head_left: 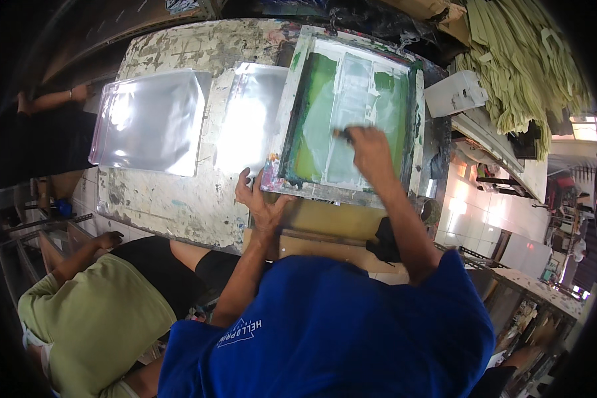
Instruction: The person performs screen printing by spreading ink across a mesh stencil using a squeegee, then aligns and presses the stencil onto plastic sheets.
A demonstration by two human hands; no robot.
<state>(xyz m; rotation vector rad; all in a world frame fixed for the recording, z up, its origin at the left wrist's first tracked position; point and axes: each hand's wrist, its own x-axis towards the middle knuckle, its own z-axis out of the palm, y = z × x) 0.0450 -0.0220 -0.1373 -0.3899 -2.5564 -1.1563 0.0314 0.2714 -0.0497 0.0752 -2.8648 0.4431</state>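
A wooden-framed printing screen (292, 99) with green ink on its mesh lies on the worn, paint-stained table (179, 199). My right hand (371, 152) is closed around a squeegee handle (343, 134) and rests on the mesh near the middle of the screen. My left hand (259, 199) presses on the near left corner of the frame, fingers spread, thumb along the frame's edge. A clear plastic bag (249, 119) lies partly under the screen's left side.
A second stack of clear plastic bags (149, 119) lies farther left on the table. A person in a green shirt (93, 318) sits at the lower left. Pale yellow-green strips (524, 73) pile up at the upper right beside a white box (454, 93).
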